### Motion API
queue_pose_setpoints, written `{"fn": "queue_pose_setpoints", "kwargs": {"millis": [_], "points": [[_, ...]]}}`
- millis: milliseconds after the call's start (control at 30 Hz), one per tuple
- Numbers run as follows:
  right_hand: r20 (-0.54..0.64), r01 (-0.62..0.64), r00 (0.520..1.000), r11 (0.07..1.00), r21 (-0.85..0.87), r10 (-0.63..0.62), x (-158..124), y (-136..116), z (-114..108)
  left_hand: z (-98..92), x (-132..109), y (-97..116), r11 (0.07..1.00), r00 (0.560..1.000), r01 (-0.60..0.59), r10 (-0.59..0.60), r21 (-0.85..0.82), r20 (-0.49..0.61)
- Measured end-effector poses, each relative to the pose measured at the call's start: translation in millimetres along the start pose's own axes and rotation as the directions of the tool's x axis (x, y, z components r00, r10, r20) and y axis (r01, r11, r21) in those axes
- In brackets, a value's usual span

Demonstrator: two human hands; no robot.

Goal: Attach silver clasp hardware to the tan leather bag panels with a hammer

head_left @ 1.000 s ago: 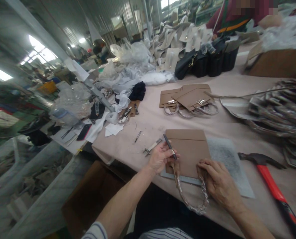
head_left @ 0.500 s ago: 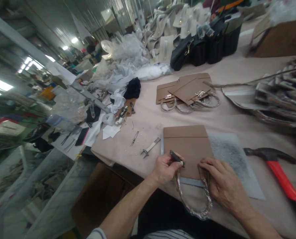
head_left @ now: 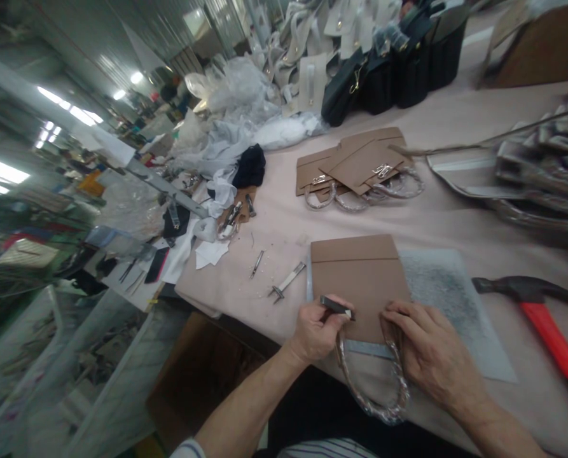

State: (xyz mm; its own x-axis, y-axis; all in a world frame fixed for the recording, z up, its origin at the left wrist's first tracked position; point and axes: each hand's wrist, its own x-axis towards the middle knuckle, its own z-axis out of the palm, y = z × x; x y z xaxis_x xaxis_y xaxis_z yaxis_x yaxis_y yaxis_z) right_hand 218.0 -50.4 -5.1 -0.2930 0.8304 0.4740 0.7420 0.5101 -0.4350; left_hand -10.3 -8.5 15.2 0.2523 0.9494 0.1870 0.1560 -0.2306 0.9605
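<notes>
Wrapped handle point(head_left: 398, 407) at near edge, left hand point(head_left: 312, 331) working a dark tool point(head_left: 334, 306) by its left end.
Step I'd log: tool work where handle meets brown panel point(head_left: 355, 267); next move seems to call for a steady tip and panel held flat. Left fingers closed, pinching the tool; can't tell if tip touches. Right hand point(head_left: 431, 343): fingers bent over handle's right end, gripping or just pressing, I can't tell. Panel lies on the surface point(head_left: 274, 242), partly over a grey sheet point(head_left: 441, 286); hammer point(head_left: 551, 337) right of it. Beyond: overlapping panels point(head_left: 360, 165), then black bags point(head_left: 381, 83).
</notes>
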Motion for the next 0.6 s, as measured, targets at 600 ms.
{"fn": "queue_pose_setpoints", "kwargs": {"millis": [600], "points": [[-0.013,-0.028,1.000,0.999,0.018,0.028,1.8,-1.7,-0.6,4.3,-0.1,0.8,0.957,0.984,-0.179,0.171,0.229,0.051]]}}
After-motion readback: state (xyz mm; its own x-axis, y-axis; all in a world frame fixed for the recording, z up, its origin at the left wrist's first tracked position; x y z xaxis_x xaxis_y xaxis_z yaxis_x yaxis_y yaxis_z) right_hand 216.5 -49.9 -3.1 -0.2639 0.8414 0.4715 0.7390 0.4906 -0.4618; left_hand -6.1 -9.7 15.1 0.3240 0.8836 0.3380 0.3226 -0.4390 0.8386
